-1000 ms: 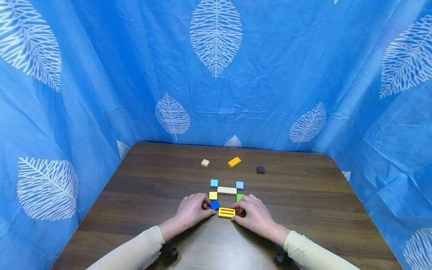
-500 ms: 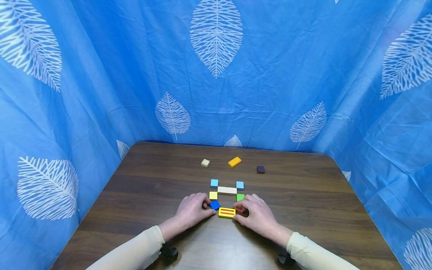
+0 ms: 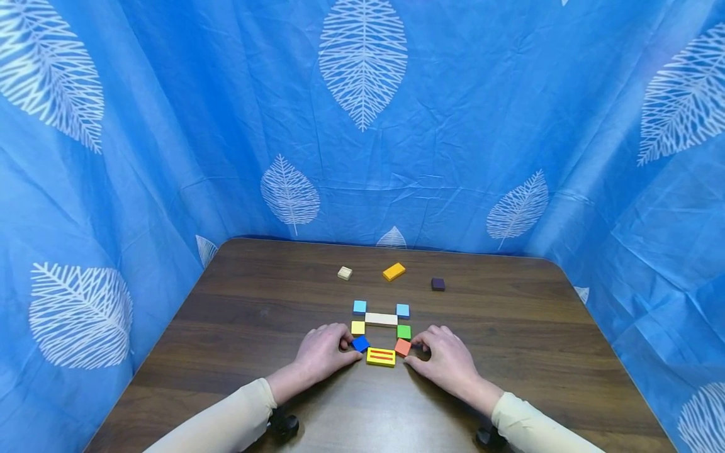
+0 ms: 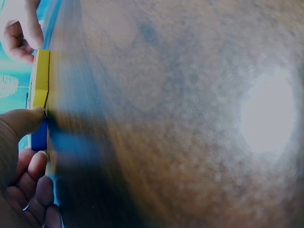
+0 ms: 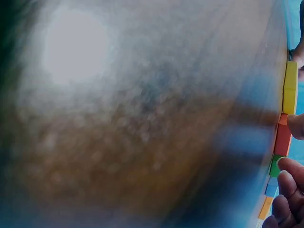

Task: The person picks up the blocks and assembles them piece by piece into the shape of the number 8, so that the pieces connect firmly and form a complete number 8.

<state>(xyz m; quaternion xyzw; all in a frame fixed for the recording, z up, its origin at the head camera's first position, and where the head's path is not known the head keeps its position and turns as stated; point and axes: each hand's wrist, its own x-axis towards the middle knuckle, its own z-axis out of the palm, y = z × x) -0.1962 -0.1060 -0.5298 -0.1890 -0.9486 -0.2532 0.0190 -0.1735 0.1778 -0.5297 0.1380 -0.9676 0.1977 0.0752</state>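
Note:
My left hand (image 3: 325,349) pinches a dark blue block (image 3: 360,344) between thumb and fingers; the block sits at an angle on the table. On the other side, my right hand (image 3: 444,358) holds an orange-red block (image 3: 403,347) by its right side, also turned at an angle. Between the two lies a yellow block with red stripes (image 3: 381,357). In the left wrist view, the left thumb (image 4: 26,121) overlaps the joint of the blue and yellow blocks. The right wrist view has the right thumb (image 5: 297,126) against the orange-red block's side.
Behind the hands are a yellow square block (image 3: 358,328), a green block (image 3: 404,331), a pale wooden bar (image 3: 381,319) and two light blue blocks (image 3: 359,307). Farther back lie a cream block (image 3: 344,273), an orange block (image 3: 393,272) and a dark purple block (image 3: 438,284).
My right hand has shifted right, away from the striped block, and the orange-red block and more of the green block now show. The left hand has stayed put on the blue block.

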